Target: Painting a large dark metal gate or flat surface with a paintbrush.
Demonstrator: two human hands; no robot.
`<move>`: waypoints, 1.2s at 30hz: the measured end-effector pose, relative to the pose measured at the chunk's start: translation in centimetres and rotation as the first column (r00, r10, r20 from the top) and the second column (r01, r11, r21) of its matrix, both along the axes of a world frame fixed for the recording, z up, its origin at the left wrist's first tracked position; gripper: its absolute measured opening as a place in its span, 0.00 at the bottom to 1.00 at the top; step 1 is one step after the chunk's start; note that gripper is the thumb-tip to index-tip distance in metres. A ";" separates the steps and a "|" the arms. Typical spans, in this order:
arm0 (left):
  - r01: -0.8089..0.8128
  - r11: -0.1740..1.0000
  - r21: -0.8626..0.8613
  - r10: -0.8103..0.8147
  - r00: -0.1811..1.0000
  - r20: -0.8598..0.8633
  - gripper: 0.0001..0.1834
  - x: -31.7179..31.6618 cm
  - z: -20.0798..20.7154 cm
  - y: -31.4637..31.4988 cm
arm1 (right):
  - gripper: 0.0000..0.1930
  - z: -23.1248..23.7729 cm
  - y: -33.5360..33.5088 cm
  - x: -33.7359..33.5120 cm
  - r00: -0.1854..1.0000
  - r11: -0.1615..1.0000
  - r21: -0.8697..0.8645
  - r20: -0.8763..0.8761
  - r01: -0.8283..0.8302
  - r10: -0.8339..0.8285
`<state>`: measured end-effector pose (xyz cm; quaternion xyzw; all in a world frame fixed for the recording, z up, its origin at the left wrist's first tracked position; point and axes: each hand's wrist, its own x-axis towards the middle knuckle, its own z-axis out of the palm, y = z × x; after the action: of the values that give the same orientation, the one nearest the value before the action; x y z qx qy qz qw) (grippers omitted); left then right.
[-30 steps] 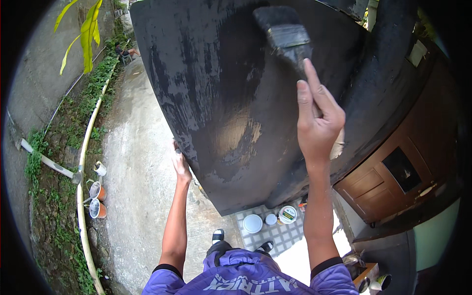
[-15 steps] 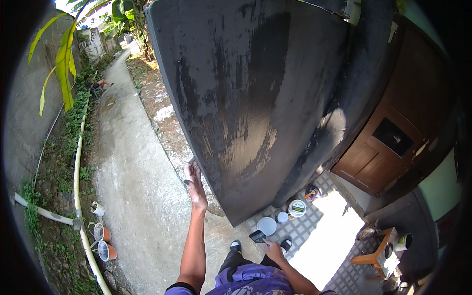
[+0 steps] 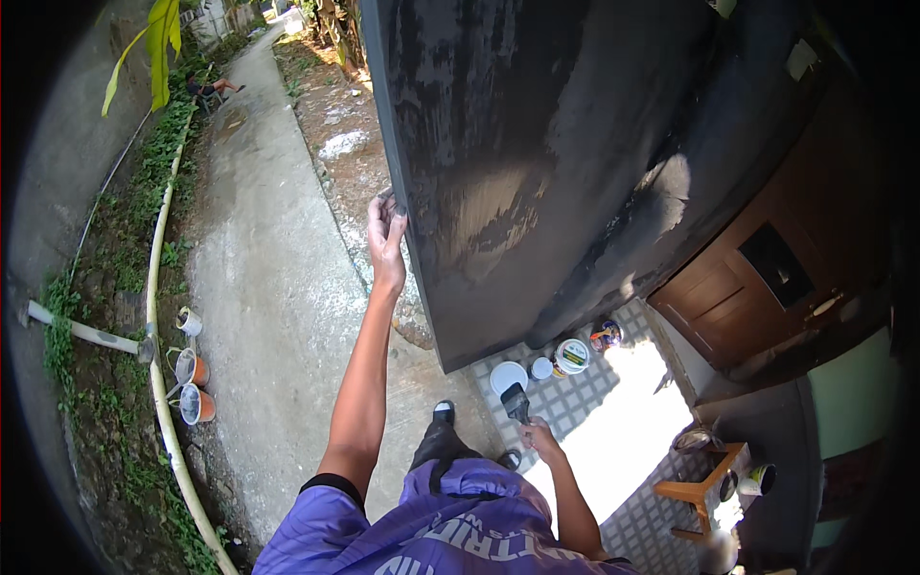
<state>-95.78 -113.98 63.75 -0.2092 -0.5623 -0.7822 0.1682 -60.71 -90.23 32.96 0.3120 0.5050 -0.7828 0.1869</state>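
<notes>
A tall dark-painted wall (image 3: pixel 575 220) stands in front of me, with a bare tan patch partly brushed over. My left hand (image 3: pixel 385 244) is raised at its left edge, fingers loosely bent and thumb apart, the tips stained dark. The thumb appears to touch the edge; some fingertips are hard to make out. Low on my right, my right hand (image 3: pixel 542 439) is closed round the handle of a wide paintbrush (image 3: pixel 516 402) with dark bristles pointing up. Beyond the brush, a round white tub (image 3: pixel 504 376) sits on the tiles, partly covered by the bristles.
A small white pot (image 3: pixel 540 368), a lidded pail (image 3: pixel 572 356) and a colourful can (image 3: pixel 607 335) line the wall's foot. A wooden stool (image 3: pixel 700 489) stands right, near a brown door (image 3: pixel 738 287). Buckets (image 3: pixel 196 404) and a pipe (image 3: pixel 153 287) border the path (image 3: pixel 259 259); a person (image 3: pixel 206 88) sits far off.
My left hand has gone from reaching out flat beside the wall to bent fingers at its edge. The brush has swung upright over the white tub. My view has shifted, and I stand closer.
</notes>
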 end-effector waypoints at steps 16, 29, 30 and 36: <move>-0.048 0.984 0.171 0.027 0.992 0.120 0.18 -1.4 -0.4 0.0 | 0.16 -7.3 2.7 20.9 0.917 0.925 0.313 0.263 0.214 -0.301; -0.139 0.978 -0.154 0.158 0.980 0.122 0.29 -2.4 0.4 0.3 | 0.16 -13.8 -0.3 33.0 0.801 0.852 0.421 0.366 0.312 -0.474; -0.142 0.983 -0.114 0.159 0.974 0.161 0.30 -1.3 1.2 1.7 | 0.16 -13.7 -1.4 33.6 0.776 0.833 0.423 0.361 0.358 -0.517; -0.091 0.957 -0.274 0.135 0.980 0.147 0.35 -4.3 0.1 -1.4 | 0.14 -13.4 -10.6 35.0 0.644 0.729 0.267 0.343 0.631 -0.683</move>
<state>-100.13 -115.34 63.88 -0.1323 -0.6850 -0.7033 0.1364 -25.76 -100.86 19.51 0.6449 0.3517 -0.6780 -0.0261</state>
